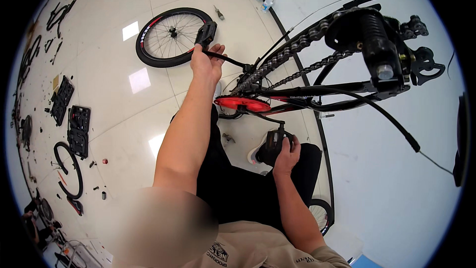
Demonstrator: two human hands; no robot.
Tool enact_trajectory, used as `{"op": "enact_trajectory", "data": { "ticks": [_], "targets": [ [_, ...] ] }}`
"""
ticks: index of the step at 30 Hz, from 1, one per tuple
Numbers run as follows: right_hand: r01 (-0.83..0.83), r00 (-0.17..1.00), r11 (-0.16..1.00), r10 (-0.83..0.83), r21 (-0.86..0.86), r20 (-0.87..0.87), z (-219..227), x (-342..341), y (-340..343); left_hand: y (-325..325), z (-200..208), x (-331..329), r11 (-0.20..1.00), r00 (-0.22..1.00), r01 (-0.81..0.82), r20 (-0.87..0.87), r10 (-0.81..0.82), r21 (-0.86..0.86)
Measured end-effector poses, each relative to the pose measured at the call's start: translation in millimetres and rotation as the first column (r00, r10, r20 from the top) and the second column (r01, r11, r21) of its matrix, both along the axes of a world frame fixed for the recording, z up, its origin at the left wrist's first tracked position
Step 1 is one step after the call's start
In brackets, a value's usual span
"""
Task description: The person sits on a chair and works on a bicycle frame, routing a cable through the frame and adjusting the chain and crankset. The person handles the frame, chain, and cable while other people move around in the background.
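Observation:
A black bicycle frame (342, 89) stands before me, with a chain (297, 44) running to a red chainring (243, 103). My left hand (207, 62) is out to the left, its fingers curled around the end of a black crank arm (225, 58) and against the black pedal (206, 33) there. Closer to my knees, my right hand (287, 156) grips the other black pedal (272, 148), thumb on top; its fingers beneath are partly hidden. That pedal is on the second crank arm (267, 118). A loose cable housing (382, 106) hangs off to the right.
A bicycle wheel (142, 44) lies on the tiled floor beyond my left hand, near a small tool (219, 13). Open black tool cases (78, 131), a loose tire (79, 178) and scattered parts lie left. Plastic bottles (268, 2) sit by the wall. Another wheel (327, 217) is at right.

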State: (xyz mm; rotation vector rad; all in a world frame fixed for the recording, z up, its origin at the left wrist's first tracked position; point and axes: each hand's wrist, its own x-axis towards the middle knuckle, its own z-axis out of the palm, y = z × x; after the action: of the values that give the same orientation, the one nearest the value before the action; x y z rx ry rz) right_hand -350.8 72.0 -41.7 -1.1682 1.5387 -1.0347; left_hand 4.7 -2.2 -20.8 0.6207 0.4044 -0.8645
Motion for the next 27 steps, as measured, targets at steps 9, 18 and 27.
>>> {"op": "enact_trajectory", "data": {
  "ticks": [9,18,27],
  "targets": [
    [-0.209,0.908,0.972,0.232,0.104,-0.349,39.0,6.9,-8.6,2.2,21.8,-4.3,0.999,0.996,-0.034,0.088,0.031,0.031],
    [-0.177,0.908,0.980,0.197,0.086,-0.369,-4.6,3.1,-12.7,7.7,3.6,6.9,0.989,0.990,0.089,0.117,-0.075,-0.119],
    [-0.144,0.911,0.979,0.187,0.142,-0.367,-1.0,11.5,-10.7,23.2,-23.0,50.0,0.970,0.989,0.121,0.104,-0.101,-0.209]
  ]
}}
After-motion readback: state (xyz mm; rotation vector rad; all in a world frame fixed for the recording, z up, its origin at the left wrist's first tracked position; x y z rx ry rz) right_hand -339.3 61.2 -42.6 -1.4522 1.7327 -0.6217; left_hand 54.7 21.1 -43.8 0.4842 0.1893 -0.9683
